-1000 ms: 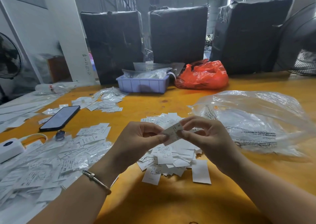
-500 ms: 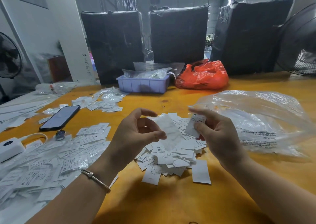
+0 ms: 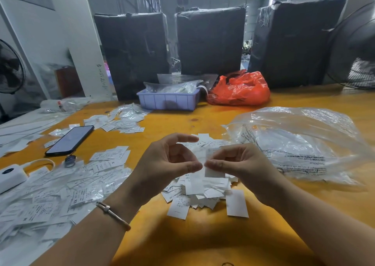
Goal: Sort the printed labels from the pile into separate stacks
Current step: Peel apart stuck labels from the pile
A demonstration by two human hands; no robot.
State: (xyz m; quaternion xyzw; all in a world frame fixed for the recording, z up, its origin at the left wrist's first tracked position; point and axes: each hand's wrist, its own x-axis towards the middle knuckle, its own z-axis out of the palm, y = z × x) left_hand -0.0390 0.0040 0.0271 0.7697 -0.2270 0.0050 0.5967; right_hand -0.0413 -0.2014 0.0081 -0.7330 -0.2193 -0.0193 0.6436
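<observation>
A white label [image 3: 211, 165] hangs above the pile of labels [image 3: 199, 186] on the yellow table [image 3: 182, 241], pinched by the right hand [image 3: 239, 163]. The left hand [image 3: 168, 162], thumb and forefinger curled, seems to hold a blurred clear sleeve. The purple tray [image 3: 168, 101] holds clear packets. Half a second ago the hands were apart; now their thumbs nearly meet.
</observation>
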